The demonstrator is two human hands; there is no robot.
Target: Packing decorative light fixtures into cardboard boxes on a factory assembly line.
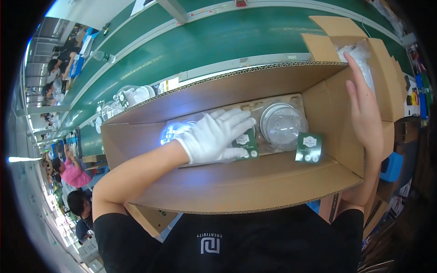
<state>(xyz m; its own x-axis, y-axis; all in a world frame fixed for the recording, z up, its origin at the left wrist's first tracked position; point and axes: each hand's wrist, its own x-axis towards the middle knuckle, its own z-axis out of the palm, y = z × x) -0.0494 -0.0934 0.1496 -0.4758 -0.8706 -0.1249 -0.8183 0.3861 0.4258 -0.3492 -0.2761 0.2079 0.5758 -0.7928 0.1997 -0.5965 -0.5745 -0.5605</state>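
A large open cardboard box lies before me on its side. Inside it rests a cardboard tray holding clear plastic domes; one dome shows at the right, another glows blue-white at the left. My left hand, in a white glove, lies flat on the tray, fingers spread over the middle package and a small green label card. A second green card hangs at the tray's right end. My bare right hand presses flat against the box's right wall, fingers pointing up.
Behind the box runs a green conveyor belt. More clear dome packages and a plastic bottle sit beside it at the left. A plastic bag lies behind the right flap. Other workers sit along the line at far left.
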